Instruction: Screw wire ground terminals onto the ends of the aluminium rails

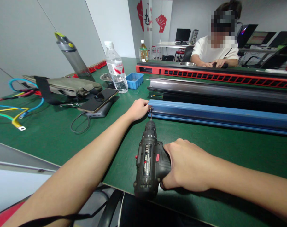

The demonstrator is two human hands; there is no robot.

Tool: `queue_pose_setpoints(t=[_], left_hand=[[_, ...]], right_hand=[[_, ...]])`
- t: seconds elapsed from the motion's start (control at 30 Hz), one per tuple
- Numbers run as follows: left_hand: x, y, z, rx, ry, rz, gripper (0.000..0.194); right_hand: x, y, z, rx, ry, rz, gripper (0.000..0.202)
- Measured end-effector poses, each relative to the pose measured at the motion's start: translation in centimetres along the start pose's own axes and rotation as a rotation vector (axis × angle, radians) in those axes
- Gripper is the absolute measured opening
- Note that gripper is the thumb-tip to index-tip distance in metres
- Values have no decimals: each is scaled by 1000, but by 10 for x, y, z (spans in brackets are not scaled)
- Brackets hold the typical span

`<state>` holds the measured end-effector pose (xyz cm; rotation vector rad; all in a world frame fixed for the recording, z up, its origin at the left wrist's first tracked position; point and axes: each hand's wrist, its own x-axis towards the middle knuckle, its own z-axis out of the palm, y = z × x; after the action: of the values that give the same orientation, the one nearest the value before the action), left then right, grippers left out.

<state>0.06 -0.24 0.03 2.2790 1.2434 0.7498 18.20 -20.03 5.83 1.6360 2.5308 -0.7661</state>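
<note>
"Fingers of the right hand [190, 165]: wrapped round one drill [147, 160], lower centre; bit aimed up at the left end of the blue rail [219, 114]."
"Left hand [140, 110]?"
"Mid-frame, at that same end. Fingertips partly hidden; cannot tell whether they grip."
"Rail count?"
"One blue, centre to right edge."
"Bottles?"
"Three: grey bottle [73, 58], upper left; clear bottle [117, 69], upper centre-left; amber bottle [143, 53], top centre."
"Phones?"
"One phone [99, 99], left of centre."

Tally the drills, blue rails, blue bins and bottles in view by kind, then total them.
Drills: 1
Blue rails: 1
Blue bins: 1
Bottles: 3
Total: 6
Not counted: one unclear black object at the far side.
</note>
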Motion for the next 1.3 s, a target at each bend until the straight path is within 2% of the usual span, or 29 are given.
queue_pose_setpoints(t=[0.37,0.87,1.3], left_hand=[[0,-1,0,-4,0,5,35],[0,-1,-1,-18,-15,1,36],[0,-1,0,26,-6,2,37]], right_hand=[[1,-1,-1,-6,-52,32,28],[1,-1,-1,-18,-14,26,29],[2,0,-1,-20,-47,26,31]])
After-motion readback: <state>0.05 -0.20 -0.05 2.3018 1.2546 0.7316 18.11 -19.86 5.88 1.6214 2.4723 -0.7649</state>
